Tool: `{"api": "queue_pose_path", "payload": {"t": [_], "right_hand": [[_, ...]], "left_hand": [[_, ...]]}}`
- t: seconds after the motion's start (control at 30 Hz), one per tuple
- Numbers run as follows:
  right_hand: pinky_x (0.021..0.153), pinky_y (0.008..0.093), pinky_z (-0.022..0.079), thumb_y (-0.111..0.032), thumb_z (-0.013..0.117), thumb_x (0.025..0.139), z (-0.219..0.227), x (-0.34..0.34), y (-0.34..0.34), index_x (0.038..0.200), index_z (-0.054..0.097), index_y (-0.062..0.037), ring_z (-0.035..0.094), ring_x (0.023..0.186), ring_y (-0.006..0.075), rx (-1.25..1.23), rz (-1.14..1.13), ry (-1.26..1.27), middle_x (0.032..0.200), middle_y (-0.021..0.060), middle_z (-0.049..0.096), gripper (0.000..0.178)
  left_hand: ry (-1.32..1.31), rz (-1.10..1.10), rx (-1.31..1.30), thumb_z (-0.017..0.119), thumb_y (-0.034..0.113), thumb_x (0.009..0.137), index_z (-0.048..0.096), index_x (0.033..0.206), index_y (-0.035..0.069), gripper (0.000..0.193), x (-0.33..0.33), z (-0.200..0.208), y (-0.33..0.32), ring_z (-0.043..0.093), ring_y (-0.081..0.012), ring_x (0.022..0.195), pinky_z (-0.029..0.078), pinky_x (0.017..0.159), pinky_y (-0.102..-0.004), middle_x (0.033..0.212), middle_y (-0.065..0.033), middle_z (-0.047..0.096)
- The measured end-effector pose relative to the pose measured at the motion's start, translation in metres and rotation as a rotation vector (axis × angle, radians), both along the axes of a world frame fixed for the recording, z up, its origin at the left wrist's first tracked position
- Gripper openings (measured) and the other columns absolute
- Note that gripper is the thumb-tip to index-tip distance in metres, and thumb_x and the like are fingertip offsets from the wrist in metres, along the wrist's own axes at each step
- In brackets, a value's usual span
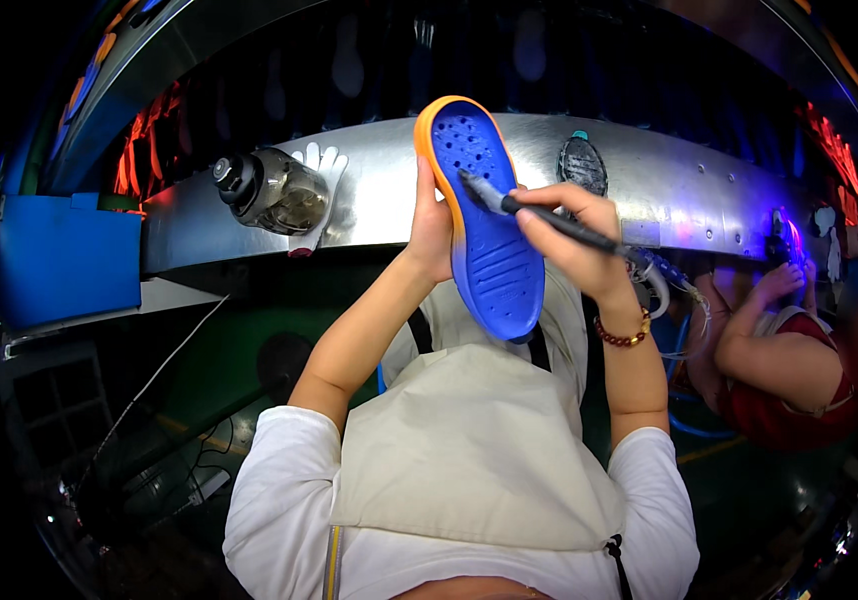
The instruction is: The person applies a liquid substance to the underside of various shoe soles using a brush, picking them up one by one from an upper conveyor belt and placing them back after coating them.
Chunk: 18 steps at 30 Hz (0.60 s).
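Observation:
A shoe sole point(499, 265), blue inside with an orange-to-blue rim and small holes near its far end, is held up in front of me. My left hand point(431, 222) grips its left edge, thumb along the side. My right hand point(584, 240) is closed round the black handle of a brush point(489, 193). The brush's bristles touch the blue face of the sole just below the holes. Both hands are above the near edge of the metal bench point(389, 165).
On the bench, a clear jar point(284, 190) with a black lid lies beside a white glove point(327, 165). A dark oval dish point(582, 165) stands right of the sole. Rows of soles hang behind. Another person point(799, 365) works at the right; a blue box point(69, 255) is left.

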State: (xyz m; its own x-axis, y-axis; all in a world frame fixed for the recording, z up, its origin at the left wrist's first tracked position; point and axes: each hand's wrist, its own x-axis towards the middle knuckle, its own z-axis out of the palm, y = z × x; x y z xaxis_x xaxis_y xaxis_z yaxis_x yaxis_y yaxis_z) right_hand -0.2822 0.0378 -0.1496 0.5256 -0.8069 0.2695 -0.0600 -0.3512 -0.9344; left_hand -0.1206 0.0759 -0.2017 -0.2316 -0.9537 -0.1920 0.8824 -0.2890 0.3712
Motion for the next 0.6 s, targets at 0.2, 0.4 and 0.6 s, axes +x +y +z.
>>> {"api": "queue_pose_path", "payload": {"t": [0.2, 0.4, 0.6], "right_hand": [[0.06, 0.0313, 0.047, -0.005, 0.064, 0.063, 0.02, -0.007, 0.033, 0.077, 0.061, -0.0035, 0.059, 0.065, 0.0252, -0.391, 0.357, 0.171, 0.072, 0.0109, 0.06, 0.014], [0.065, 0.0277, 0.048, -0.007, 0.065, 0.068, 0.037, -0.013, 0.016, 0.087, 0.064, -0.0002, 0.062, 0.072, 0.0198, -0.131, 0.065, 0.003, 0.082, 0.0119, 0.064, 0.02], [0.072, 0.0311, 0.047, -0.001, 0.066, 0.064, 0.05, -0.008, 0.019, 0.085, 0.064, -0.0002, 0.062, 0.08, 0.0238, -0.15, 0.649, -0.055, 0.085, 0.0131, 0.065, 0.021]], "left_hand": [[-0.114, 0.172, -0.006, 0.009, 0.075, 0.075, 0.042, 0.119, 0.005, 0.089, 0.02, 0.012, 0.004, 0.053, -0.0339, 0.101, 0.044, 0.086, -0.0468, 0.103, -0.0185, 0.055], [-0.083, 0.128, -0.114, 0.012, 0.075, 0.075, 0.036, 0.124, 0.005, 0.089, 0.004, 0.031, 0.009, 0.053, -0.0338, 0.099, 0.044, 0.085, -0.0475, 0.104, -0.0191, 0.054], [-0.095, 0.203, -0.196, 0.012, 0.075, 0.075, 0.037, 0.125, 0.005, 0.089, 0.007, 0.046, 0.008, 0.055, -0.0339, 0.096, 0.045, 0.084, -0.0462, 0.102, -0.0187, 0.055]]}}
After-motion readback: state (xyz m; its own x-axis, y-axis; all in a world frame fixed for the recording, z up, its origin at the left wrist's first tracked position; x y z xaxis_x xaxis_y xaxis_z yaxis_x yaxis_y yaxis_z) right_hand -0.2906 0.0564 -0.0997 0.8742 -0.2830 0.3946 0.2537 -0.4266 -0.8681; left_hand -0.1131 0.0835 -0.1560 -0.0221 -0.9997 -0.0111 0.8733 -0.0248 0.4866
